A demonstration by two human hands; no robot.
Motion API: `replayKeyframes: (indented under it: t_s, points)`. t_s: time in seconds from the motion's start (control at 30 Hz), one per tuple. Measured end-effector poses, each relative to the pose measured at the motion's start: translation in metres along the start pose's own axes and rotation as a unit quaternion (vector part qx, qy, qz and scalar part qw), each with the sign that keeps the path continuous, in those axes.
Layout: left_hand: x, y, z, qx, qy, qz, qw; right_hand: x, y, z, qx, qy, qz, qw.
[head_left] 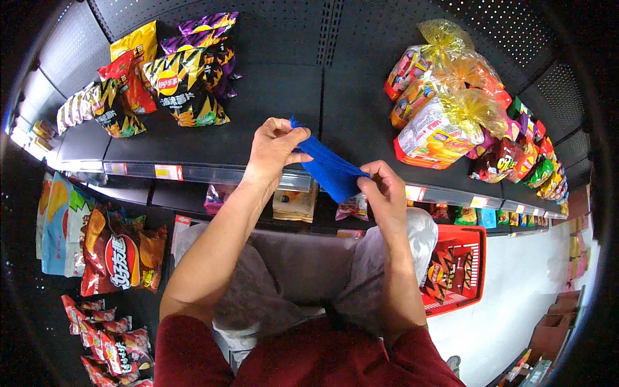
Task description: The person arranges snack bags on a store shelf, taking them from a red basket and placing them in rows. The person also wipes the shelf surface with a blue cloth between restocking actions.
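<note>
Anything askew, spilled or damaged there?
Nothing looks spilled or damaged. At upper left, a red bag leans askew among other chip bags, though fisheye distortion may exaggerate it. The held blue cloth looks intact.

Shop: black shelves (277,97) with price tags (169,172), bagged snacks (122,258), red shopping basket (463,233).

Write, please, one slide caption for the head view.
Left hand and right hand hold a blue cloth between them, before a black shelf with snack bags.
</note>
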State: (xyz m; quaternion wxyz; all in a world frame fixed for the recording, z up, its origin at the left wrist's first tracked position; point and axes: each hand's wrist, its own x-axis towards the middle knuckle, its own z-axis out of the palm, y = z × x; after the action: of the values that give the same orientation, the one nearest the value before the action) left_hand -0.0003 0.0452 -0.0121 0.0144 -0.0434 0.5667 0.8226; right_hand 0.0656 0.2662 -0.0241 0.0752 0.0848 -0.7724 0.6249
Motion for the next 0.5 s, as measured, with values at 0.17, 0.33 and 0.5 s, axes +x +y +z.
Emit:
replayKeyframes:
  t_s: [0.17,0.33,0.5]
  points:
    - [-0.005,0.001,0.006,0.084,-0.008,-0.017,0.996,0.001,-0.018,-0.012,0.262,-0.036,0.129,0.956]
    - [-0.01,-0.015,0.007,0.307,-0.03,0.211,0.928,0.006,-0.029,-0.007,0.385,0.002,0.188,0.904]
    - [-0.037,0.017,0.025,0.195,-0.26,0.081,0.942,0.002,-0.016,-0.01,0.447,0.091,0.159,0.875]
